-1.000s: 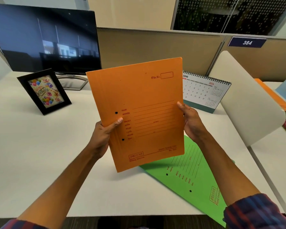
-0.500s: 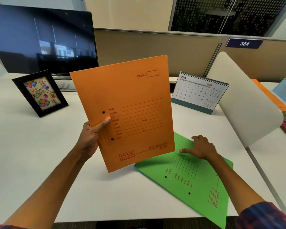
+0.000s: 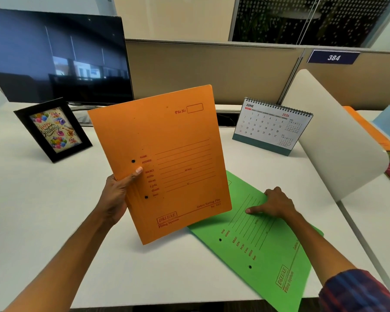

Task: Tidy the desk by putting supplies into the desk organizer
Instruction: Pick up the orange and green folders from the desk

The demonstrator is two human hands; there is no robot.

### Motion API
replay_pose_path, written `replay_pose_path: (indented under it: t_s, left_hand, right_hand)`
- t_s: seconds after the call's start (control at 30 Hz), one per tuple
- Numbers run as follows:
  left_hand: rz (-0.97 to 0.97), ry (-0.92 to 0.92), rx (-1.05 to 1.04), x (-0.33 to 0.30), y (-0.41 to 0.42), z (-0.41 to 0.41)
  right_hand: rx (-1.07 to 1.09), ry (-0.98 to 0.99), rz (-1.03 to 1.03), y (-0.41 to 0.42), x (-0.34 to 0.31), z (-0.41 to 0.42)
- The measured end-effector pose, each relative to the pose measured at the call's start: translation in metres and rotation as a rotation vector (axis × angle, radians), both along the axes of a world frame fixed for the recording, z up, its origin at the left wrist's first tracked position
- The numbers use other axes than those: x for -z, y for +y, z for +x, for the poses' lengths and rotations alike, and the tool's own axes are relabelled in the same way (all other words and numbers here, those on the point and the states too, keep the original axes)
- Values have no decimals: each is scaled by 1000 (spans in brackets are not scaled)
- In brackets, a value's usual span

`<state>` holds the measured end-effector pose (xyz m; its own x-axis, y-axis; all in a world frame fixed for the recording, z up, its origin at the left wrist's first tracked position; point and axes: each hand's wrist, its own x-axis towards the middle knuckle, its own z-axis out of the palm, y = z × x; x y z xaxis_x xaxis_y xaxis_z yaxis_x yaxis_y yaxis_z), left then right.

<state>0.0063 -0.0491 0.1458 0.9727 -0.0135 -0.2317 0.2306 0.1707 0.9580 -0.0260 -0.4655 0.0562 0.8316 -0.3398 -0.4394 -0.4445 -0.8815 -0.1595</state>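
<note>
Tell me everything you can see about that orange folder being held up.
The orange folder looks like thin card, printed in red with a File No box, ruled lines and a DELUXE Filing System mark. Two small punched holes sit near its left edge. It is closed, held nearly upright and slightly tilted above the desk, gripped at its left edge by the left hand alone, with the thumb on its front.

A white desk [image 3: 43, 210] runs back to a tan cubicle partition [image 3: 212, 70] bearing a blue plate numbered 384 [image 3: 333, 57]. A curved white divider [image 3: 338, 136] stands along the desk's right edge. Behind the partition are a cream wall [image 3: 173, 16] and a dark glass panel [image 3: 302, 19].
</note>
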Motion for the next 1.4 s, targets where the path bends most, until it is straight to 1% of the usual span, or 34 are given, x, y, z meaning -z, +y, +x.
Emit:
replay_pose_path:
  t_s: [0.1, 0.2, 0.4, 0.5, 0.6, 0.7, 0.9, 1.17, 1.4]
  left_hand:
    - [1, 5, 5, 2, 0, -1]
    - [4, 11, 9, 3, -1, -3]
    - [-1, 28, 11, 2, -5, -5]
    - [-6, 33, 11, 2, -4, -7]
    - [-2, 39, 7, 4, -3, -7]
    - [10, 39, 5, 6, -2, -7]
    - [-3, 43, 4, 6, -1, -4]
    - [-33, 18, 11, -6, -3, 3]
    - [16, -39, -32, -23, -10, 10]
  right_hand:
    - [14, -54, 15, 7, -4, -4]
    - [26, -79, -14, 12, -6, -6]
    - [57, -28, 25, 12, -8, -4]
    - [78, 0, 86, 9, -3, -3]
    - [76, -27, 220, 1, 6, 1]
    - [95, -144, 443, 0, 3, 3]
    - [136, -352, 803, 16, -44, 3]
    - [209, -601, 1148, 43, -99, 17]
    - [280, -784, 1364, 79, -123, 29]
